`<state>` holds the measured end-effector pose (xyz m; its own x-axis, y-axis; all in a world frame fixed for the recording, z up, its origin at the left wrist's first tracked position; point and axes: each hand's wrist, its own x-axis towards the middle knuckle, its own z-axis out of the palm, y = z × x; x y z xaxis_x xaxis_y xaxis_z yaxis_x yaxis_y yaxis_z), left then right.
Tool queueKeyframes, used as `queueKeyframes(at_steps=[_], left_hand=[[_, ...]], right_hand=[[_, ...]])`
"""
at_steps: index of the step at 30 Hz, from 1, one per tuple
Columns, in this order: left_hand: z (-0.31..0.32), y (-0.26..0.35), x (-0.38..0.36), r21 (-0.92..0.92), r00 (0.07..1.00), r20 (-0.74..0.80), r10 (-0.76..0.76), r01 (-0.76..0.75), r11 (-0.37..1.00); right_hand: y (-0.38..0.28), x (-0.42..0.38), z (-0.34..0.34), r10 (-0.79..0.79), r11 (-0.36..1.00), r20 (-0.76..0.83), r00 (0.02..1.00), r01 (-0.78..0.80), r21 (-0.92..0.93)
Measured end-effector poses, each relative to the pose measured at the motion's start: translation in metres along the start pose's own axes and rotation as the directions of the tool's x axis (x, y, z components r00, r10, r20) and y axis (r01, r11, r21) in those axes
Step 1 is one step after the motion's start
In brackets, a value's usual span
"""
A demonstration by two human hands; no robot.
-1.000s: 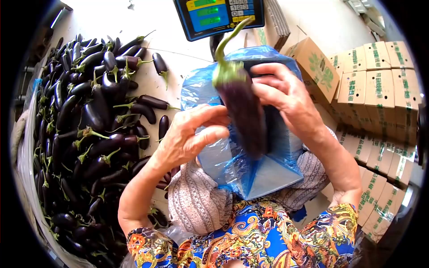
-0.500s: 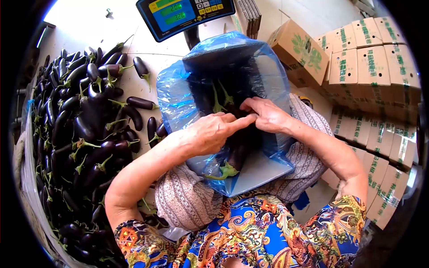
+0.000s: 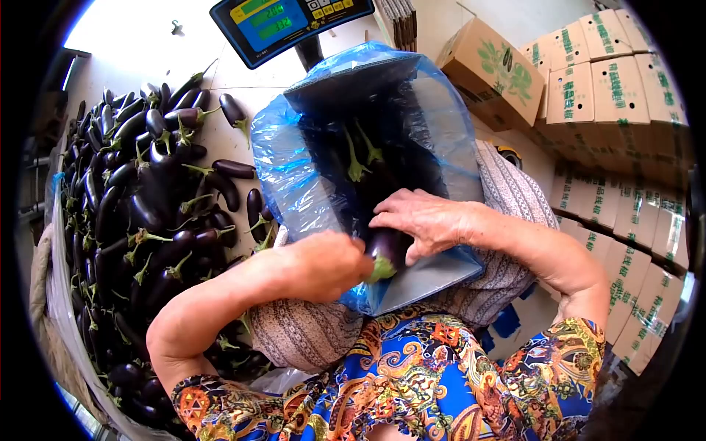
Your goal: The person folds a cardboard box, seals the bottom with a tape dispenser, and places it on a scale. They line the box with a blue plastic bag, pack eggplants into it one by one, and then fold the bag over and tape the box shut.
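Observation:
An open box lined with a blue plastic bag point(image 3: 287, 165) stands between the knees, with eggplants inside. Two green stems show in its dark interior. My left hand point(image 3: 327, 266) is closed at the stem end of an eggplant point(image 3: 384, 248) near the box's front edge; what its fingers grip is hidden. Over the same eggplant lies my right hand point(image 3: 423, 219), fingers curled round its body, thumb toward the cap.
A large pile of eggplants point(image 3: 140, 213) fills the left side, with some loose ones beside it. A scale display point(image 3: 287, 22) stands beyond the box. Printed cartons point(image 3: 603, 88) are stacked at the right, one carton point(image 3: 493, 73) tilted nearby.
Both hands have moved down toward the near end of the box. The left hand has closed by the eggplant's stem, and the right has come onto its body. The scale reading has changed.

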<state>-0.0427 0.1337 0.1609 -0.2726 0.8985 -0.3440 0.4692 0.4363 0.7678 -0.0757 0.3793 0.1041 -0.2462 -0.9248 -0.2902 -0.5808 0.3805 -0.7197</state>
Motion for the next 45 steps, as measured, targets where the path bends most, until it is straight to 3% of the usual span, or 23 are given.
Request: queueKeyframes(at_steps=[1, 2, 3, 4, 5, 6, 7, 9, 11, 14, 15, 17, 20, 23, 24, 27, 30, 33, 37, 40, 43, 44, 45], left_hand=[[-0.011, 0.0, 0.0, -0.038, 0.995, -0.102, 0.019, -0.023, 0.999], [-0.018, -0.014, 0.0, -0.125, 0.948, -0.313, 0.061, -0.105, 0.987], [-0.027, -0.028, 0.001, -0.189, 0.853, -0.516, 0.076, -0.2, 0.961], [-0.04, -0.026, 0.001, -0.545, 0.834, -0.528, -0.161, -0.187, 0.817], [-0.051, -0.021, 0.001, -0.815, 0.811, -0.445, -0.38, -0.191, 0.547], [-0.052, -0.015, 0.006, -0.814, 0.709, -0.538, -0.457, -0.294, 0.502], [-0.051, -0.01, 0.012, -0.796, 0.594, -0.602, -0.533, -0.395, 0.458], [-0.041, -0.015, 0.022, -0.738, 0.564, -0.67, -0.482, -0.44, 0.511], [-0.036, 0.0, 0.03, -0.684, 0.663, -0.616, -0.425, -0.184, 0.706], [-0.027, -0.005, 0.033, -0.552, 0.67, -0.619, -0.41, 0.001, 0.834], [-0.026, -0.006, 0.03, -0.462, 0.655, -0.644, -0.395, 0.079, 0.883], [-0.022, -0.021, 0.017, -0.339, 0.638, -0.7, -0.323, 0.102, 0.935], [-0.037, -0.016, 0.004, -0.522, 0.612, -0.647, -0.455, 0.079, 0.849], [-0.048, -0.017, 0.006, -0.474, 0.665, -0.604, -0.44, 0.145, 0.869], [-0.049, -0.02, 0.01, -0.447, 0.692, -0.586, -0.422, 0.159, 0.88], [-0.041, -0.042, 0.025, -0.411, 0.76, -0.516, -0.394, 0.184, 0.893], [-0.027, -0.057, 0.041, -0.406, 0.791, -0.455, -0.409, 0.225, 0.886], [-0.006, -0.075, 0.065, -0.028, 0.785, -0.462, -0.412, 0.451, 0.892], [0.016, -0.085, 0.09, 0.217, 0.775, -0.39, -0.497, 0.602, 0.769], [0.023, -0.093, 0.1, 0.314, 0.799, -0.374, -0.47, 0.586, 0.747], [0.019, -0.091, 0.099, 0.364, 0.827, -0.401, -0.394, 0.538, 0.76], [0.023, -0.093, 0.097, 0.401, 0.857, -0.39, -0.336, 0.487, 0.776], [0.026, -0.095, 0.095, 0.438, 0.884, -0.377, -0.276, 0.433, 0.788]], right_hand=[[-0.003, 0.0, 0.002, -0.061, 0.997, -0.057, 0.997, 0.059, -0.048], [-0.001, 0.008, 0.002, 0.075, 0.991, 0.022, 0.997, -0.077, 0.109], [0.004, 0.01, -0.001, 0.025, 0.949, -0.121, 0.992, 0.015, 0.316], [-0.005, 0.012, -0.019, 0.129, 0.899, -0.069, 0.989, -0.087, 0.428], [-0.016, 0.012, -0.041, 0.225, 0.828, -0.01, 0.974, -0.186, 0.529], [-0.023, 0.012, -0.054, 0.3, 0.861, -0.018, 0.954, -0.263, 0.435], [-0.026, 0.009, -0.063, 0.321, 0.828, -0.035, 0.946, -0.263, 0.495], [-0.035, 0.006, -0.066, 0.397, 0.816, -0.171, 0.902, -0.261, 0.516], [-0.036, 0.012, -0.059, 0.447, 0.835, -0.192, 0.874, -0.33, 0.44], [0.003, 0.013, -0.051, 0.326, 0.823, 0.181, 0.928, -0.373, 0.429], [0.016, 0.009, -0.048, 0.26, 0.874, 0.169, 0.951, -0.306, 0.378], [0.046, 0.014, -0.024, 0.178, 0.982, 0.025, 0.984, -0.179, 0.058], [0.038, 0.04, -0.004, 0.086, 0.962, 0.009, 0.996, -0.081, -0.26], [0.044, 0.054, 0.042, -0.109, 0.782, 0.135, 0.985, 0.169, -0.6], [0.046, 0.056, 0.061, -0.06, 0.727, 0.212, 0.976, 0.188, -0.661], [0.036, 0.036, 0.069, -0.065, 0.53, 0.171, 0.983, 0.179, -0.829], [0.018, 0.036, 0.048, 0.048, 0.584, 0.259, 0.965, 0.183, -0.791], [0.03, 0.031, 0.045, 0.186, 0.671, 0.231, 0.955, 0.048, -0.74], [0.042, 0.02, 0.043, -0.041, 0.775, 0.191, 0.981, 0.152, -0.614], [0.045, 0.026, 0.04, 0.006, 0.908, 0.251, 0.968, 0.1, -0.406], [0.037, 0.032, 0.032, 0.292, 0.876, 0.087, 0.953, -0.23, -0.423], [0.04, 0.031, 0.035, 0.239, 0.831, -0.195, 0.951, -0.304, -0.466], [0.036, 0.034, 0.018, 0.291, 0.821, -0.244, 0.925, -0.372, -0.433]])
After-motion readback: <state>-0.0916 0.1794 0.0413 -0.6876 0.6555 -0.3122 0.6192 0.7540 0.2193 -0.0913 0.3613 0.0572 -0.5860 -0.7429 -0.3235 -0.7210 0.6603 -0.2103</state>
